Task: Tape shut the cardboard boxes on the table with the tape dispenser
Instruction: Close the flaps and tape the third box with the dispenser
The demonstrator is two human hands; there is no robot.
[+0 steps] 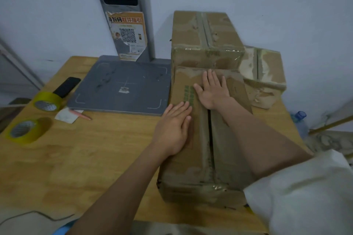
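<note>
On top of the nearest cardboard box [200,139], right of the grey scale platform [122,86], left hand [172,126] and right hand [212,89] press flat, fingers straight; centre seam gapes untaped.

At your nine o'clock, on the wooden table [80,158], lie two rolls of yellowish tape [47,101] [26,130], one nearer you than the other. A black phone [66,87] lies just beyond the farther roll. Between the rolls and the grey scale platform [122,86] at eleven o'clock you see a scrap of paper [65,115] and a pink pen [81,115]. The platform's post carries a torn QR-code poster [128,34]. A blue-capped water bottle [300,120] stands off the table at three o'clock.
</note>
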